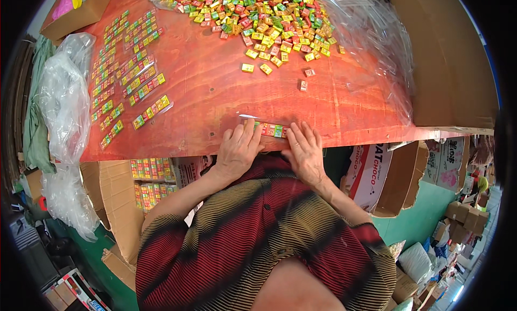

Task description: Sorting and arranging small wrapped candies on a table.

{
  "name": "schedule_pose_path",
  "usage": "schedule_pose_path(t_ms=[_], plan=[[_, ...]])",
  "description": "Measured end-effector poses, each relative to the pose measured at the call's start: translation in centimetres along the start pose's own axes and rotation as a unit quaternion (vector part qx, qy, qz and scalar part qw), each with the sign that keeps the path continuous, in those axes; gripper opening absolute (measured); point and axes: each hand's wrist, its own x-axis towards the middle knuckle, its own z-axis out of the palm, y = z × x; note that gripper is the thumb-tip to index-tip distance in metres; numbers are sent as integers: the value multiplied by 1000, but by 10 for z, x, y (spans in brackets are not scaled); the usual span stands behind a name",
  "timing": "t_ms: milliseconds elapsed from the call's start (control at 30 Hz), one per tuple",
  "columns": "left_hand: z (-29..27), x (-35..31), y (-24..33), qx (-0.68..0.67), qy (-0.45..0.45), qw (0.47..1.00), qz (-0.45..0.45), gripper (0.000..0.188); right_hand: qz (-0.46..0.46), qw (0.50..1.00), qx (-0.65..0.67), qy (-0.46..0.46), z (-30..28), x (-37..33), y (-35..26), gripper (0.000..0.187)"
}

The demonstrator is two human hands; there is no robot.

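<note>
At the table's near edge lies a short row of small red, yellow and green boxes, with see-through film showing at its left end. My left hand presses its fingertips on the left end of this row. My right hand grips the right end, fingers on top and thumb at the near side. The ends of the row are hidden beneath my fingers. To the left, several finished-looking rows of like boxes lie side by side, some with film sticking out.
A heap of loose small boxes covers the far middle of the red table. Plastic film and a tall cardboard wall stand at the right. Plastic bags hang at the left. Below sits an open carton with packed rows.
</note>
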Motion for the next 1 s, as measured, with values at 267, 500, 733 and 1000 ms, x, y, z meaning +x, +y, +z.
schedule_pose_path(t_ms=[267,500,733,1000], plan=[[-5,-8,0,26,-38,998,-34,61,19,995,1,-93,10,5,-13,84],[-1,4,10,-27,-87,995,-42,66,-10,994,15,-105,1,26,-10,74],[-15,-14,-30,10,-105,979,-172,64,-38,922,381,-62,0,67,-16,46],[-37,-41,-109,93,-18,949,-301,53,34,933,358,2,1,62,3,25]])
